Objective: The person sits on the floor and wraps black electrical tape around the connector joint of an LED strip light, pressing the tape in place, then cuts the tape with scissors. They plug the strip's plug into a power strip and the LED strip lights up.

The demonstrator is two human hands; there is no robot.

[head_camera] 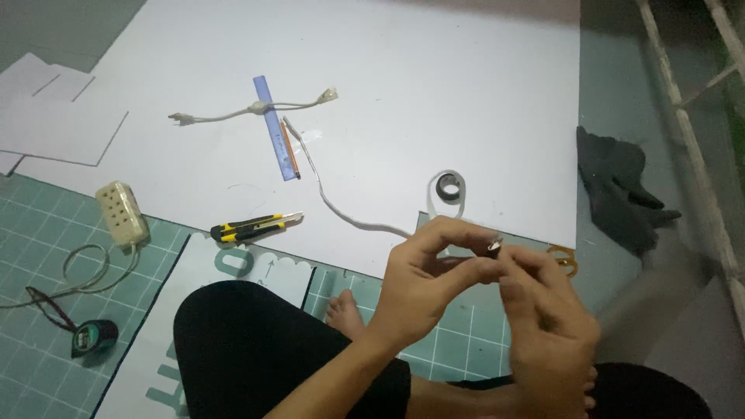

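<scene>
My left hand (423, 279) and my right hand (543, 318) meet over my lap, both pinching a small metal-tipped piece (494, 247) at the end of a white cable (341, 209). The cable runs back across a large white sheet (403, 93) toward a blue ruler (273, 124) and an orange pencil (289, 151). A second short white cable with a plug (248, 110) lies across the ruler. A small roll of dark tape (448, 187) sits just beyond my hands.
A yellow-and-black utility knife (252, 226) lies at the sheet's near edge. A beige power strip (122, 213) and a tape measure (93, 335) rest on the green cutting mat (46, 264). A dark cloth (617, 190) lies right. My knees and bare foot (345, 310) are below.
</scene>
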